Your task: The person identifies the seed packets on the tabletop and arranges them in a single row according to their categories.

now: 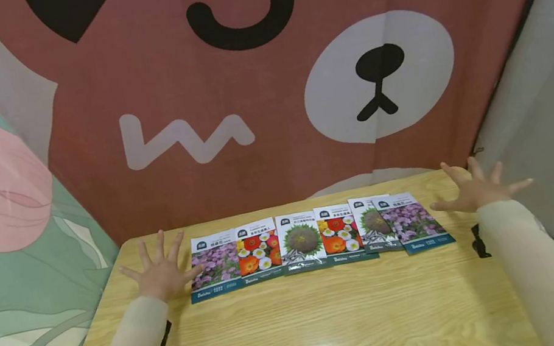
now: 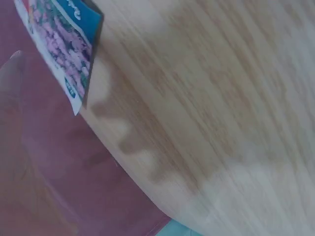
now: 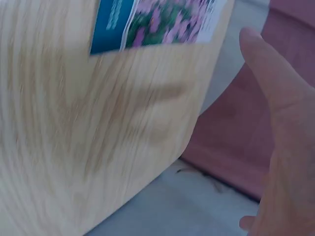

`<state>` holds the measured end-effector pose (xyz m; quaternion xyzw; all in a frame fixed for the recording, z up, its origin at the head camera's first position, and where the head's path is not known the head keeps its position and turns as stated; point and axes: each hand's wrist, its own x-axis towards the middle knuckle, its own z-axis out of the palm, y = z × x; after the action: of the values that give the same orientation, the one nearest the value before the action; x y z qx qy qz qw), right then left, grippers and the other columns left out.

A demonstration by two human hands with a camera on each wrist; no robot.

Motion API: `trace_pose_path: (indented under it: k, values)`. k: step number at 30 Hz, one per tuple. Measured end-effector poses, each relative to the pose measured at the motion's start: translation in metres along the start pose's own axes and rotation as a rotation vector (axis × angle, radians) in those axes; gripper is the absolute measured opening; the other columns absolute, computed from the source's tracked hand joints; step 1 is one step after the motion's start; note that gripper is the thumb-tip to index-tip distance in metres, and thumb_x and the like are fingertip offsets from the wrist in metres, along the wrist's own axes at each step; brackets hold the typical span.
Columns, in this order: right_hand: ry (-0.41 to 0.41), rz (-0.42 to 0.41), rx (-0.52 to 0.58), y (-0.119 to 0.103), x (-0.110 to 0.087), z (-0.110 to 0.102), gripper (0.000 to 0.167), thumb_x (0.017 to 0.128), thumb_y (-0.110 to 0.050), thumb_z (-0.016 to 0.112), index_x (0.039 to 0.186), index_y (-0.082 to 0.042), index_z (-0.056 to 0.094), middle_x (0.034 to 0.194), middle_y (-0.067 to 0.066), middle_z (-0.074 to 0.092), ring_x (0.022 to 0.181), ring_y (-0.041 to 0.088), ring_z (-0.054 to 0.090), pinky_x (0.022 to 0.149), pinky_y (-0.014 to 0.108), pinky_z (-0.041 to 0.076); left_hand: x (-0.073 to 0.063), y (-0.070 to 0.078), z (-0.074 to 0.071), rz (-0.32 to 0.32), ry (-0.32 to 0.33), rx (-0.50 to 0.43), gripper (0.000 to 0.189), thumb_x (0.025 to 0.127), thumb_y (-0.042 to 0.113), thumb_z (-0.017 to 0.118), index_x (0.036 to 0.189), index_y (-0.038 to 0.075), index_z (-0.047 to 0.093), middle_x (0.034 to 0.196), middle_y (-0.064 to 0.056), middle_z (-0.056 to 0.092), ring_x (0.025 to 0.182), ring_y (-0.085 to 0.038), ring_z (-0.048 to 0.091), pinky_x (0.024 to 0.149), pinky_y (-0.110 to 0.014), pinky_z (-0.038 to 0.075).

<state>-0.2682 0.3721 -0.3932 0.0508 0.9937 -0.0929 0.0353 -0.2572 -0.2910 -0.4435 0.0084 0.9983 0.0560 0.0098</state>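
Both hands bare, nothing held. Left hand (image 1: 161, 274): fingers spread wide, thumb over the edge of the left purple packet (image 1: 214, 265); contact not confirmed, though the finger shadow in the left wrist view suggests a raised hand. Right hand (image 1: 480, 186): likewise splayed, just beside the right purple packet (image 1: 416, 222), apart from it.

Between the hands, six packets lie flat in a row near the far edge of the table (image 1: 294, 331). Inward from the left: poppy packet (image 1: 259, 251), sunflower packet (image 1: 302, 243), second poppy packet (image 1: 340, 233), second sunflower packet (image 1: 375, 224), its right part covered by the right purple packet.

Handling (judged): light, thin, flexible, glossy, so apt to slide; contents probably loose, hence no hard squeeze. Best hold: pinch at the teal bottom edge or a free corner; overlapped ones could drag neighbours.

Beyond: red curtain (image 1: 217, 84).
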Motion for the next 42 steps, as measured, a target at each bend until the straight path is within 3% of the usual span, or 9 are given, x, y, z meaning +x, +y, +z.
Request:
trace_pose_path:
  k: [5, 10, 15, 18, 24, 30, 35, 40, 42]
  values:
    - [-0.006, -0.038, 0.036, -0.017, 0.008, 0.011, 0.113, 0.082, -0.087, 0.046, 0.163, -0.024, -0.001, 0.161, 0.033, -0.015, 0.133, 0.07, -0.025, 0.079, 0.093, -0.014, -0.006, 0.005, -0.005, -0.018, -0.005, -0.073, 0.099, 0.091, 0.078, 0.045, 0.164, 0.025, 0.006, 0.167, -0.023, -0.009, 0.143, -0.058, -0.023, 0.086, -0.091, -0.015]
    - [0.038, -0.089, 0.166, -0.057, 0.01, 0.028, 0.097, 0.093, -0.064, 0.059, 0.164, -0.02, 0.009, 0.162, 0.032, -0.013, 0.139, 0.069, -0.014, 0.084, 0.094, -0.009, -0.013, 0.01, -0.007, -0.029, 0.021, -0.159, 0.097, 0.092, 0.079, 0.041, 0.164, 0.025, 0.006, 0.166, -0.025, -0.004, 0.144, -0.061, -0.015, 0.088, -0.091, -0.013]
    - [0.1, -0.195, 0.361, -0.111, 0.003, 0.046, 0.081, 0.097, -0.032, 0.068, 0.16, -0.008, 0.023, 0.161, 0.034, 0.005, 0.142, 0.063, 0.009, 0.1, 0.085, 0.019, -0.018, 0.015, -0.002, -0.024, 0.095, -0.257, 0.09, 0.098, 0.065, 0.05, 0.164, 0.017, 0.011, 0.165, -0.028, 0.002, 0.145, -0.062, 0.001, 0.097, -0.09, 0.003]
    - [0.104, -0.268, 0.49, -0.144, -0.004, 0.056, 0.073, 0.097, -0.021, 0.067, 0.157, -0.003, 0.029, 0.158, 0.034, 0.016, 0.138, 0.057, 0.028, 0.1, 0.073, 0.038, -0.021, 0.018, -0.001, -0.02, 0.116, -0.347, 0.084, 0.102, 0.05, 0.054, 0.162, 0.009, 0.013, 0.163, -0.033, 0.003, 0.143, -0.063, 0.007, 0.103, -0.084, 0.015]
    - [0.056, -0.345, 0.778, -0.208, -0.023, 0.079, 0.062, 0.094, -0.01, 0.071, 0.15, -0.006, 0.044, 0.15, 0.027, 0.036, 0.124, 0.047, 0.053, 0.085, 0.049, 0.057, -0.026, 0.024, 0.003, -0.081, 0.059, -0.574, 0.079, 0.107, 0.038, 0.05, 0.16, -0.002, 0.009, 0.157, -0.04, 0.006, 0.14, -0.063, 0.017, 0.11, -0.073, 0.026]
    - [-0.06, -0.337, 1.053, -0.261, -0.04, 0.102, 0.052, 0.092, -0.002, 0.071, 0.141, -0.006, 0.055, 0.143, 0.022, 0.052, 0.116, 0.037, 0.063, 0.082, 0.042, 0.059, -0.029, 0.03, 0.009, -0.114, 0.031, -0.674, 0.071, 0.107, 0.029, 0.049, 0.155, -0.011, 0.016, 0.153, -0.043, 0.012, 0.137, -0.058, 0.027, 0.112, -0.068, 0.029]
    - [-0.18, -0.337, 1.214, -0.295, -0.053, 0.115, 0.048, 0.092, 0.001, 0.067, 0.138, 0.0, 0.056, 0.14, 0.026, 0.053, 0.113, 0.035, 0.065, 0.088, 0.042, 0.059, -0.029, 0.035, 0.012, -0.119, 0.03, -0.69, 0.063, 0.105, 0.023, 0.05, 0.151, -0.014, 0.026, 0.148, -0.044, 0.021, 0.125, -0.053, 0.042, 0.101, -0.065, 0.041]
    - [-0.236, -0.344, 1.268, -0.324, -0.059, 0.125, 0.048, 0.091, 0.003, 0.065, 0.137, 0.007, 0.054, 0.139, 0.029, 0.052, 0.108, 0.035, 0.067, 0.086, 0.039, 0.06, -0.029, 0.038, 0.015, -0.105, 0.038, -0.644, 0.056, 0.104, 0.018, 0.051, 0.145, -0.017, 0.036, 0.144, -0.046, 0.031, 0.116, -0.051, 0.049, 0.095, -0.062, 0.045]
    - [-0.251, -0.328, 1.289, -0.334, -0.061, 0.129, 0.049, 0.089, 0.004, 0.065, 0.136, 0.01, 0.054, 0.137, 0.03, 0.053, 0.106, 0.036, 0.068, 0.084, 0.038, 0.06, -0.03, 0.038, 0.017, -0.114, 0.029, -0.63, 0.055, 0.104, 0.018, 0.051, 0.144, -0.018, 0.036, 0.136, -0.046, 0.041, 0.103, -0.05, 0.054, 0.087, -0.058, 0.049]
